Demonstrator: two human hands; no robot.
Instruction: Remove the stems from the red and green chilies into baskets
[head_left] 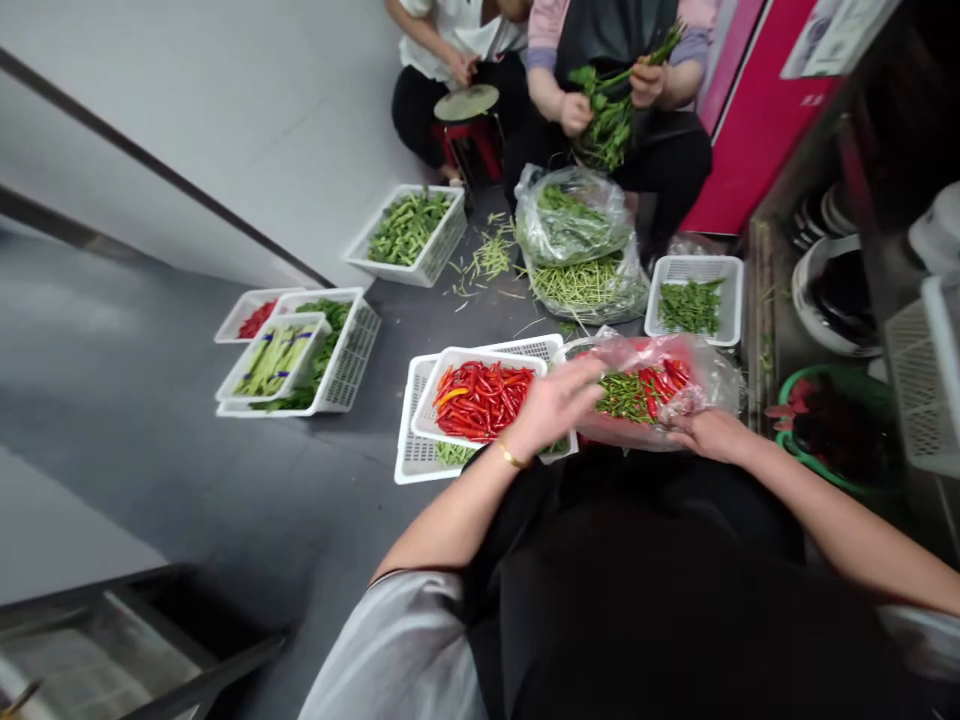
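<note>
My left hand (561, 398) reaches over the right end of a white basket (424, 400) heaped with red chilies (491, 400), one of them yellow-orange. Its fingers are stretched out toward the bag, somewhat blurred, with nothing visible in them. A clear plastic bag (716, 375) lies open in front of me, holding red chilies (660, 385) and loose green stems (624, 397). At the bag's near right edge, my right hand (709, 435) has its fingers closed on the plastic. A larger white basket (409, 455) with green pieces sits beneath the chili basket.
Two people sit opposite; one holds leafy greens (611, 120). Bags of greens and cut stems (581, 280) stand between us. White baskets of vegetables (409, 235) (352, 350) are left, another basket (694, 325) right. A green basin (832, 460) and shelving are at far right.
</note>
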